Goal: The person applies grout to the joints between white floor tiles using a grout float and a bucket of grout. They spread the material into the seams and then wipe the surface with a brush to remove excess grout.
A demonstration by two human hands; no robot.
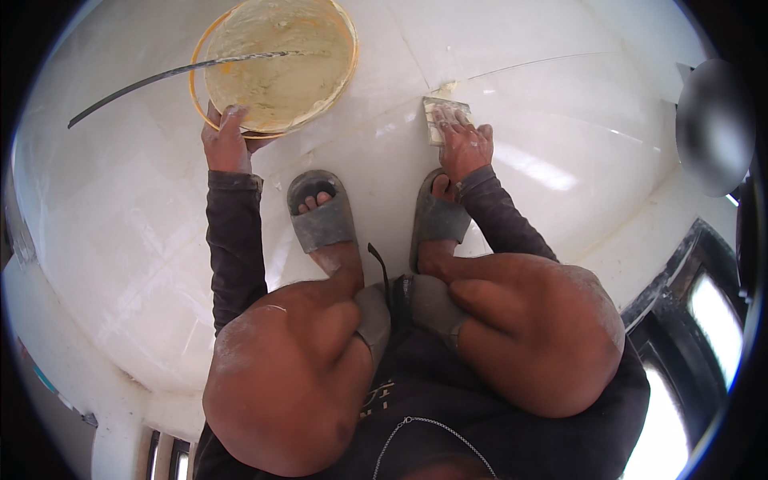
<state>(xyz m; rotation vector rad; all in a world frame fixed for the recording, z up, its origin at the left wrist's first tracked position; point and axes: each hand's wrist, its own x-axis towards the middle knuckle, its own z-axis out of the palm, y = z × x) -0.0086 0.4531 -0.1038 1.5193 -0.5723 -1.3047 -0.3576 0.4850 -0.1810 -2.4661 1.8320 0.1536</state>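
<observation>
At the upper left stands a round yellow-rimmed bucket [354,68] of pale cream paste [272,96]. My left hand [227,146] is closed on the bucket's near left edge, its thumb over the rim and the other fingers partly hidden. A thin dark strip [172,73] lies across the bucket, one end in the paste and the other past the rim. My right hand [467,150] grips a flat, paste-smeared spreader [433,130], pressing fingers on its blade against the floor. Just beyond the blade sits a small dab of paste [450,87] on a tile joint.
Glossy white floor tiles [384,144] with thin joints spread around me. I squat with my sandals [324,212] between my hands. A blurred dark rounded shape [714,128] is at the right edge. Dark-framed glass panels [680,328] stand at the lower right.
</observation>
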